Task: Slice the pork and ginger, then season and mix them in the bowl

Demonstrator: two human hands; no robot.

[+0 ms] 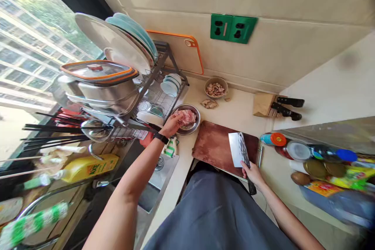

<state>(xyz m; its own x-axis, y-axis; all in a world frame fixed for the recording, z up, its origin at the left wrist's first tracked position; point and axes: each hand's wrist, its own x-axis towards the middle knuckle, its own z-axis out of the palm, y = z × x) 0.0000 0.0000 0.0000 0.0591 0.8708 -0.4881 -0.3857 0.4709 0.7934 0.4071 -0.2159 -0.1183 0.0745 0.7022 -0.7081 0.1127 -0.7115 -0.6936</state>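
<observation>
My left hand, with a dark band on its wrist, is closed on a piece of raw pink meat. The meat is in or just over a round metal bowl on the counter. In my right hand is a cleaver, gripped near the handle, its broad blade over the right part of a reddish-brown cutting board. No food shows on the board. Behind it stands a bowl of chopped pieces, and a brownish lump lies on the counter beside that bowl.
A dish rack with plates and pots rises at left, above the sink. A knife block stands at back right. Jars and bottles line the right side. An orange-edged board leans on the wall.
</observation>
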